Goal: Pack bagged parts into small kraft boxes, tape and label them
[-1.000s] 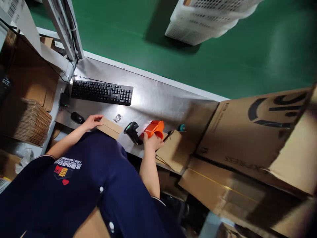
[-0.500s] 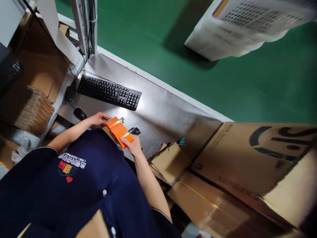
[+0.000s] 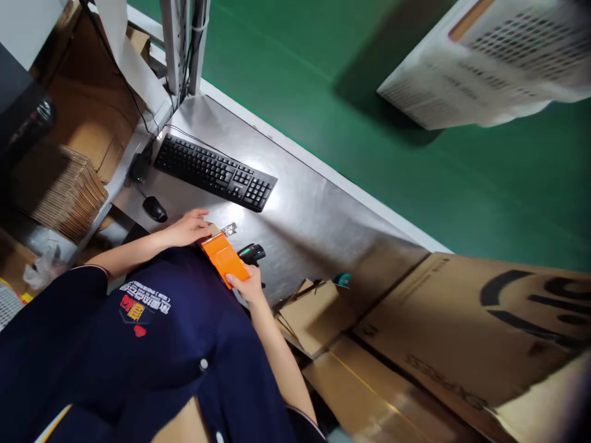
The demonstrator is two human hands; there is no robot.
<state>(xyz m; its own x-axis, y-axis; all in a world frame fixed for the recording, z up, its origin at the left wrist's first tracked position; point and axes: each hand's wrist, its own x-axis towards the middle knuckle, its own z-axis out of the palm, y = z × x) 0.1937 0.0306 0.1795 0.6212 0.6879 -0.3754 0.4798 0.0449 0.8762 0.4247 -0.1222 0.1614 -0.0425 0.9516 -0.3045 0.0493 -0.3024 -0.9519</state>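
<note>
A flat orange package [image 3: 225, 257] is held low in front of my body, tilted, over the near edge of the metal table. My right hand [image 3: 248, 284] grips its lower right end, thumb on top. At the upper left end, my left hand [image 3: 188, 229] has its fingertips bent onto the package, the index finger stretched out above; its thumb is hidden. A small brown piece [image 3: 213, 229] shows at that end, beside the fingertips. Just beyond lies a crumpled clear plastic scrap [image 3: 229, 229]. A black barcode scanner [image 3: 252, 253] with a green light is close to my right hand.
On the metal table [image 3: 305, 203] are a black keyboard [image 3: 215, 172] and a mouse [image 3: 154, 209]. Large cardboard boxes [image 3: 443, 332] stand at right, with a teal roll [image 3: 342, 280] nearby. Stacked flat cartons [image 3: 60, 191] are at left. A white perforated bin [image 3: 480, 67] hangs over the green floor [image 3: 295, 74].
My left hand has shifted at the package's end, its index finger now lifted and extended. My right hand keeps its grip. The whole view has moved slightly.
</note>
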